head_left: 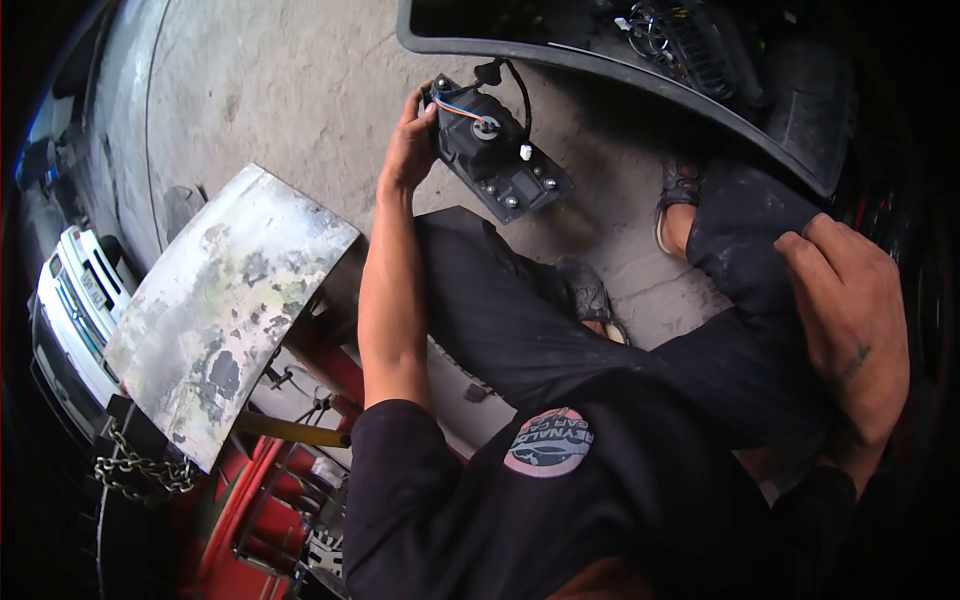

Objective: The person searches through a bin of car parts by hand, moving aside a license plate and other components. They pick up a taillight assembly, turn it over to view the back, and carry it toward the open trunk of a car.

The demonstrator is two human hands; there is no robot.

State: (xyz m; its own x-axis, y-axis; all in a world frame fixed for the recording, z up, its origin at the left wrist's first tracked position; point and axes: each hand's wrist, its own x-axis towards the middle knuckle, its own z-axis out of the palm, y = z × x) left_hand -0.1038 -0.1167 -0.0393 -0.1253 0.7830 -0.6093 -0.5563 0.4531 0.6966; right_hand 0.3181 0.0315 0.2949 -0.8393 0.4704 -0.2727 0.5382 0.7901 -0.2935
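Note:
My left hand (410, 148) grips one end of a tail light (500, 150) and holds it over the concrete floor. Its black back faces up, with a round bulb socket (485, 127), blue and orange wires, metal studs and a black cable that ends in a white connector (526, 153). My right hand (845, 300) is beside my right knee, its fingers curled inward. Whatever those fingers may hold is hidden from view.
A black vehicle panel (600, 65) with wiring (650, 40) arches across the top right. At left stands a worn metal plate (235, 300), above a chain (145, 465) and a red tool cart (235, 530). A white vehicle (80, 290) is farther left.

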